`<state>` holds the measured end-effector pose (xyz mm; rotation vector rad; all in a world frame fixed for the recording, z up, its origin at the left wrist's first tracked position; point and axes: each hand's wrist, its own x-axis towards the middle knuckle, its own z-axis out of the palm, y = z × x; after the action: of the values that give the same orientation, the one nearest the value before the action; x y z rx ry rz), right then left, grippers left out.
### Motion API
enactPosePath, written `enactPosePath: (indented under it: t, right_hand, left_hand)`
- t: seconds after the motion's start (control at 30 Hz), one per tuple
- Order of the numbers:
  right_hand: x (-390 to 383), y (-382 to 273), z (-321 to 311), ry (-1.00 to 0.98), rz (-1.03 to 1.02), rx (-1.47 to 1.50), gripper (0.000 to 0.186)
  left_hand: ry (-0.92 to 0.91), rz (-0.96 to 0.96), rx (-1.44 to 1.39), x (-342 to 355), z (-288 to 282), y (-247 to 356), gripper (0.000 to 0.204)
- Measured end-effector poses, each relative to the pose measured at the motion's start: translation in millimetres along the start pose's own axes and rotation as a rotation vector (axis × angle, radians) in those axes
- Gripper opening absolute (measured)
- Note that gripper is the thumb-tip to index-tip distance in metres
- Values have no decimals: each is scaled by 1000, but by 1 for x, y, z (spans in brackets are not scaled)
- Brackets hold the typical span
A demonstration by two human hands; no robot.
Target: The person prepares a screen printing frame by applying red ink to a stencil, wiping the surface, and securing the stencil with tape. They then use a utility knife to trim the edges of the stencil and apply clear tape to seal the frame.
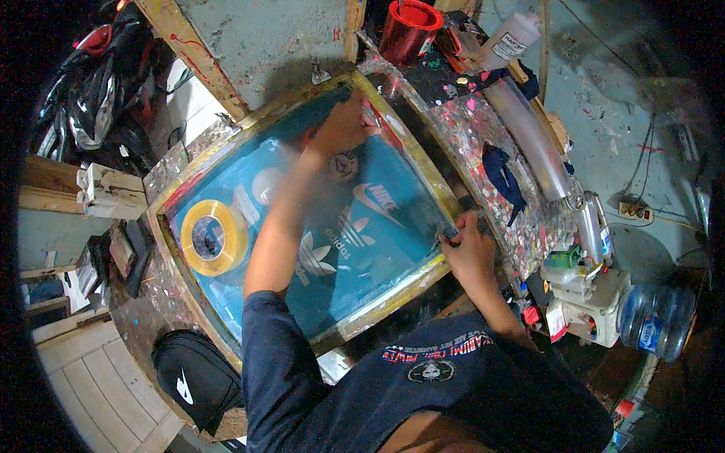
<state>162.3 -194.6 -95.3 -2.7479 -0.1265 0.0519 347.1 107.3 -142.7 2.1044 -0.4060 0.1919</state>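
A screen-printing frame (334, 337) lies at a slant on the bench, its teal mesh (355, 283) marked with pale logo shapes. My left arm reaches across the mesh, and my left hand (349, 124) is at the far corner with its fingers curled against the inner edge. What those fingers hold, if anything, is hidden. At the right corner, the fingertips of my right hand (473, 251) pinch together at the frame's edge, on something too small to make out. A large roll of yellowish clear tape (214, 237) rests on the left part of the mesh.
Beyond the frame stand a red paint can (410, 32) and a white bottle (513, 39). A paint-spattered board (474, 151) and a dark cloth (504, 180) lie to the right, near a blue water jug (657, 323). A black bag (198, 377) sits near left.
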Motion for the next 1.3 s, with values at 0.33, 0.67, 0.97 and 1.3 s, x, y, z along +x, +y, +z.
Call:
enactPosePath:
  t: [0.33,0.67,0.97,1.3]
  right_hand:
    - [13,1,-6,-66,47,-208,62]
    - [18,8,-24,-87,-47,-104,48]
    - [70,2,-31,-196,-1324,-298,20]
    - [78,10,-59,-286,-1431,-336,34]
  left_hand:
    - [240,-50,228,-11,11,4,75]
    - [381,-202,311,-20,23,27,45]
    - [85,-130,834,-74,75,66,40]
    - [47,-169,871,-80,96,62,51]
